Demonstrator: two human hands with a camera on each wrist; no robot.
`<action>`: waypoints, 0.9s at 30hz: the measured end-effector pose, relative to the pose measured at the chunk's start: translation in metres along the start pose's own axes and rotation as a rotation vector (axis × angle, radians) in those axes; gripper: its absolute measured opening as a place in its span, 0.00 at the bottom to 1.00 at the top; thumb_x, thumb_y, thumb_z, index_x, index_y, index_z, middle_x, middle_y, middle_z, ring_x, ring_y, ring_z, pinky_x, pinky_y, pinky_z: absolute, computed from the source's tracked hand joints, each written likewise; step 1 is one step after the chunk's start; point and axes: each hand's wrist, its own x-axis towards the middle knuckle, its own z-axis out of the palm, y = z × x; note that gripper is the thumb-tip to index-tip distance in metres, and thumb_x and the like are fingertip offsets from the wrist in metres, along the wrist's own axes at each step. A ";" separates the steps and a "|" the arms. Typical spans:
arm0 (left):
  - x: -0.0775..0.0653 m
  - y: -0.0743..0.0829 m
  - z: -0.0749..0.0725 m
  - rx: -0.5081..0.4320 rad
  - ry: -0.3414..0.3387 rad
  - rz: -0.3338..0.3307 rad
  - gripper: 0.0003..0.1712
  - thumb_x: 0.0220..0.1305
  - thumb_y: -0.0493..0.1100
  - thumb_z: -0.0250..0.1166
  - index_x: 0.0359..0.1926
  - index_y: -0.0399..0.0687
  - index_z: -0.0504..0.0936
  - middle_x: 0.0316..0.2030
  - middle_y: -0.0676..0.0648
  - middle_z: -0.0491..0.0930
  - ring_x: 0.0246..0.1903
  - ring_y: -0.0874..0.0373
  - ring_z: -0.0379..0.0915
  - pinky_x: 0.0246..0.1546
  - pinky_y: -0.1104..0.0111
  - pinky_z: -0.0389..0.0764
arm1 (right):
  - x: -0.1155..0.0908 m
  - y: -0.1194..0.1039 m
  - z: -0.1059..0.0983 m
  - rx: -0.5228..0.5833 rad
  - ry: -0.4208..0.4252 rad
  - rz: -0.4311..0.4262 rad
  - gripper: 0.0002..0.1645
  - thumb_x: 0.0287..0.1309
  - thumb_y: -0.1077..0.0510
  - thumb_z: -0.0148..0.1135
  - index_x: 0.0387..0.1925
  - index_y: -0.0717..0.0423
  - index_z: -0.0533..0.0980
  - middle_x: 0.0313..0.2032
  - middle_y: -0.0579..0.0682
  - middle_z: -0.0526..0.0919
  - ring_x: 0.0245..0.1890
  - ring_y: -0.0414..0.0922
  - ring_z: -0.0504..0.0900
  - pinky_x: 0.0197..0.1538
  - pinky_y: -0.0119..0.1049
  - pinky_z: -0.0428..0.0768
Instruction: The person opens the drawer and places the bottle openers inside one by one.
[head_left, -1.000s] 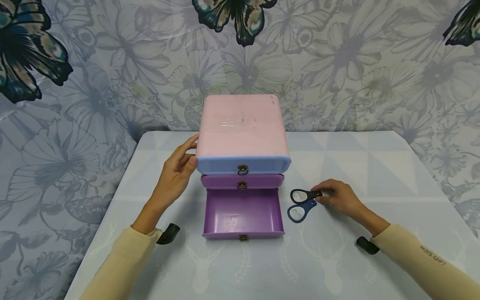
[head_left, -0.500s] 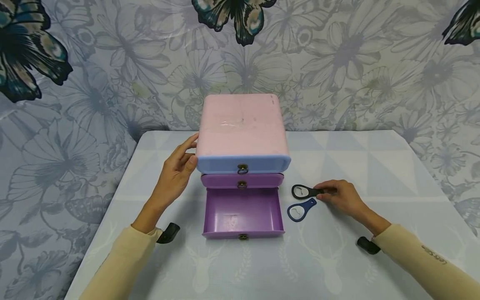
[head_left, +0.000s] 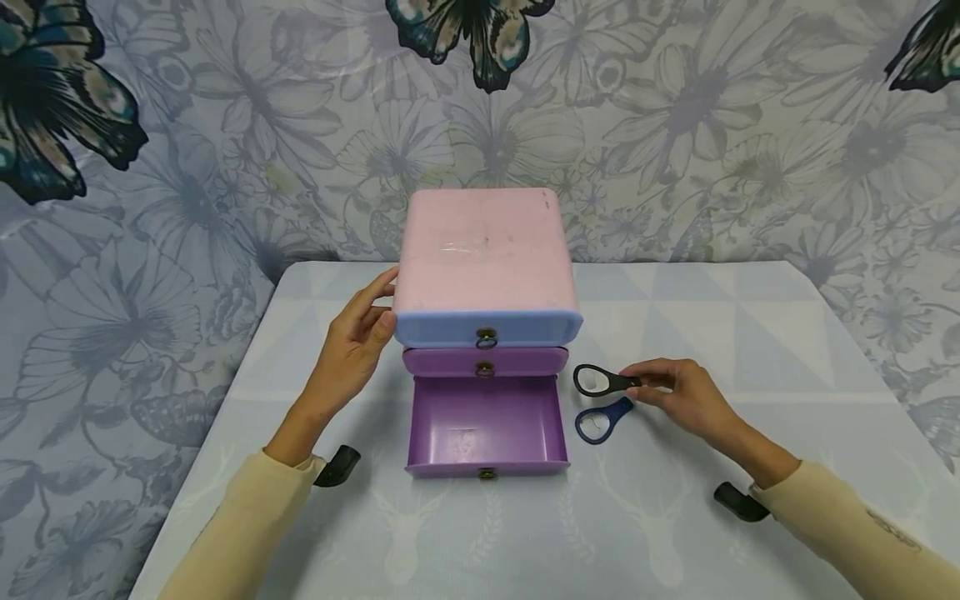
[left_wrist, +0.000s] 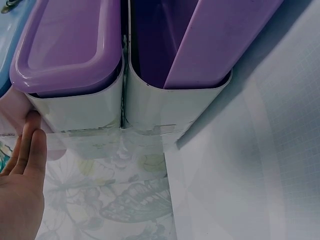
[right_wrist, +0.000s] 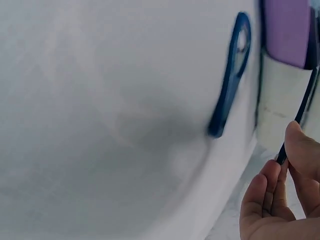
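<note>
A small drawer unit [head_left: 486, 250] with a pink top stands on the table. Its blue top drawer [head_left: 442, 330] is closed, the purple middle drawer [head_left: 442, 362] sticks out slightly, and the purple bottom drawer [head_left: 487, 425] is pulled out with nothing in it. My left hand [head_left: 347, 358] rests its extended fingers against the unit's left side. Beside the unit on the right, my right hand [head_left: 678, 396] pinches the handle end of a black loop-headed tool [head_left: 609, 382], held off the table in the right wrist view. A matching blue loop-headed tool [head_left: 604, 419] lies on the table.
The pale patterned table [head_left: 300, 533] runs back to a floral wall covering [head_left: 675, 150] with butterfly decorations. Small metal ring pulls [head_left: 486, 337] hang on the drawer fronts. Black wrist devices [head_left: 337, 467] stick out from both sleeves.
The black tool in my right hand first slid right, apart from the blue one, then came up and left toward the unit. The left hand and drawers stay put.
</note>
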 end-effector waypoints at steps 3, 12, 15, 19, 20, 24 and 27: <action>0.000 0.000 0.000 0.003 0.000 0.000 0.30 0.79 0.47 0.50 0.77 0.66 0.58 0.66 0.46 0.64 0.57 0.58 0.76 0.56 0.71 0.74 | -0.003 -0.008 0.001 0.031 -0.009 -0.031 0.15 0.61 0.54 0.70 0.50 0.49 0.85 0.50 0.50 0.86 0.48 0.46 0.82 0.50 0.27 0.76; 0.000 0.000 0.001 0.014 0.003 -0.006 0.30 0.79 0.47 0.50 0.77 0.70 0.59 0.67 0.46 0.65 0.57 0.58 0.76 0.55 0.70 0.74 | -0.009 -0.032 0.011 0.111 -0.049 -0.109 0.13 0.60 0.58 0.71 0.48 0.50 0.86 0.46 0.48 0.86 0.41 0.39 0.78 0.49 0.26 0.76; 0.000 0.000 0.001 0.015 0.004 -0.008 0.30 0.79 0.47 0.51 0.77 0.70 0.59 0.67 0.46 0.65 0.57 0.59 0.76 0.55 0.70 0.74 | -0.010 -0.039 0.016 0.127 -0.059 -0.135 0.13 0.59 0.59 0.72 0.47 0.50 0.86 0.44 0.47 0.86 0.38 0.38 0.78 0.47 0.27 0.76; 0.000 0.000 0.001 0.010 0.005 -0.008 0.30 0.79 0.47 0.51 0.77 0.69 0.59 0.67 0.46 0.65 0.56 0.59 0.76 0.55 0.70 0.74 | -0.009 -0.047 0.022 0.141 -0.076 -0.159 0.14 0.57 0.59 0.72 0.46 0.49 0.86 0.43 0.47 0.85 0.37 0.38 0.78 0.44 0.30 0.77; 0.000 0.000 0.001 0.009 0.005 -0.007 0.30 0.79 0.47 0.51 0.77 0.69 0.59 0.67 0.46 0.65 0.56 0.58 0.76 0.55 0.70 0.74 | -0.009 -0.049 0.024 0.146 -0.081 -0.163 0.14 0.57 0.60 0.73 0.46 0.49 0.86 0.43 0.47 0.85 0.37 0.38 0.78 0.44 0.30 0.78; 0.000 0.000 0.001 0.005 0.003 -0.006 0.30 0.79 0.47 0.51 0.77 0.69 0.59 0.67 0.46 0.65 0.56 0.58 0.76 0.55 0.70 0.74 | -0.008 -0.060 0.030 0.161 -0.104 -0.201 0.13 0.57 0.60 0.73 0.46 0.48 0.86 0.45 0.46 0.85 0.39 0.39 0.78 0.45 0.32 0.80; 0.000 0.000 0.001 0.001 0.000 -0.003 0.30 0.79 0.46 0.51 0.77 0.69 0.58 0.67 0.46 0.65 0.57 0.58 0.76 0.56 0.70 0.74 | -0.005 -0.067 0.036 0.168 -0.117 -0.242 0.13 0.58 0.60 0.72 0.45 0.49 0.86 0.45 0.46 0.86 0.40 0.40 0.78 0.46 0.31 0.79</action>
